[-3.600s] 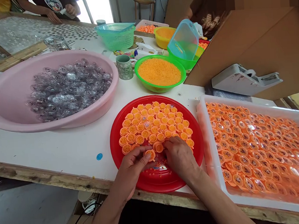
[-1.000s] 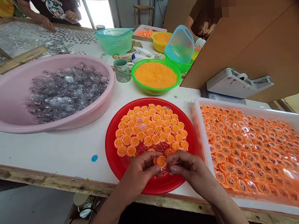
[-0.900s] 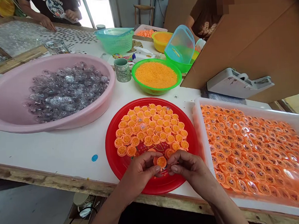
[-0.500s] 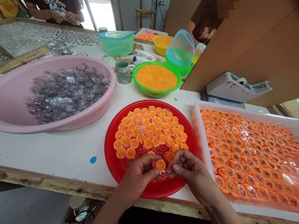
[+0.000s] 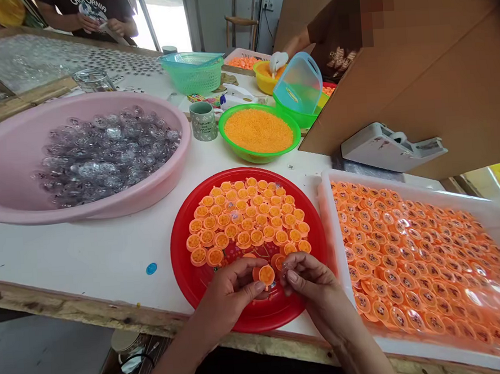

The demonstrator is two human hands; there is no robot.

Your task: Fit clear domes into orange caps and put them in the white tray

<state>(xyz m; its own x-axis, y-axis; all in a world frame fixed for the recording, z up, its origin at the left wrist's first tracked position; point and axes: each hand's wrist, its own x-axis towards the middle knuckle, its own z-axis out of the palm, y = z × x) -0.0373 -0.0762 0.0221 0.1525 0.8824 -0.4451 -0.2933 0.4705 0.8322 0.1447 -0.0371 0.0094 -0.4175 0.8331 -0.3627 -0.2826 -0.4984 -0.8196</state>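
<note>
My left hand [image 5: 233,292] pinches a small orange cup-shaped plastic piece [image 5: 266,275] by its edge, its round face up with orange bits inside. Close to its right, my right hand [image 5: 315,282] pinches a small clear plastic piece [image 5: 287,270] between thumb and fingertips; fingers partly hide it. Both hands hover over the front of a red round tray [image 5: 187,275]. Many like orange pieces [image 5: 250,211] lie on the tray, with a few clear pieces among them.
A pink tub [image 5: 12,184] of clear domed pieces stands left. At right is a white bin [image 5: 395,344] of orange pieces with printed faces. Behind are a green bowl [image 5: 259,155] of orange granules, a mug [image 5: 203,122] and a tape dispenser [image 5: 394,147]. Co-workers work across the table.
My hands stay nearly in place, still holding both pieces. The view has shifted slightly. At the back right, a co-worker's gloved hand has moved to the yellow bowl.
</note>
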